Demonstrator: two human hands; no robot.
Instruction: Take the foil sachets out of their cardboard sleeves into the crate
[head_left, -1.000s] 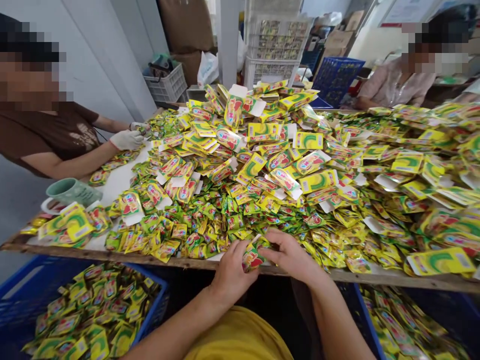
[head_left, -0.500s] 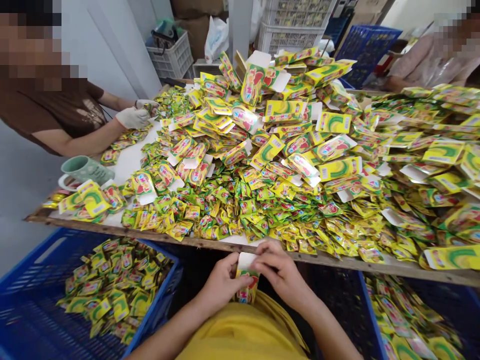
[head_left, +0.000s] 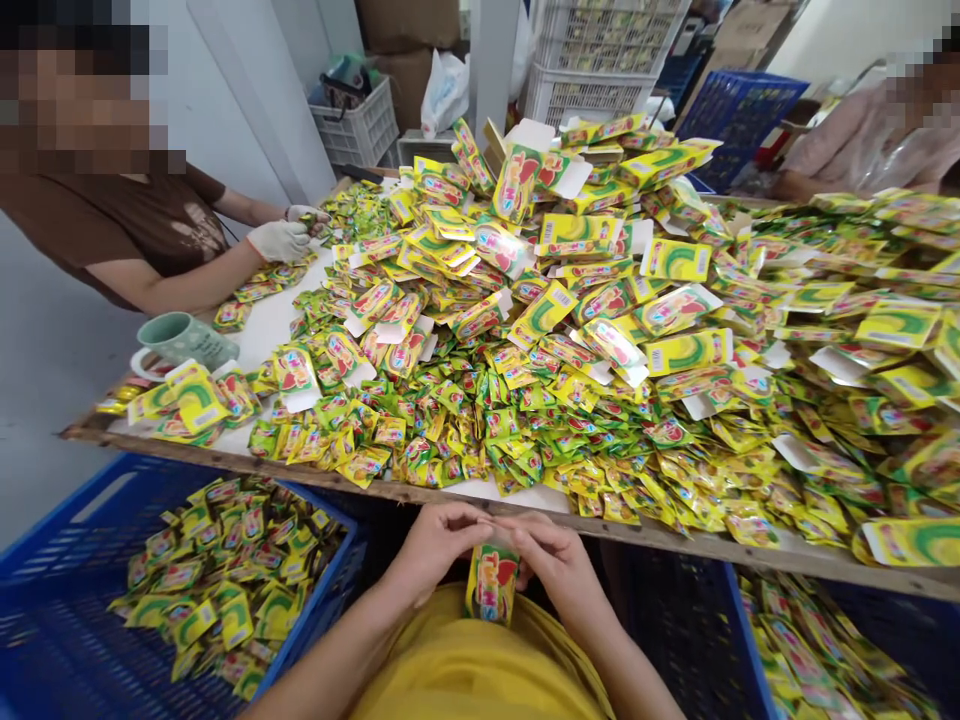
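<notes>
In the head view, a small box is in front of the yellow shirt, just off the near edge of the desk. The left hand has its fingers bent and nearly closed, pinching the top of the box. The right hand pinches the top from the other side. The step looks like folding the top flap down, but fingers hide most of it. That seems to call for both thumbs pushing gently together, so the box isn't squashed.
</notes>
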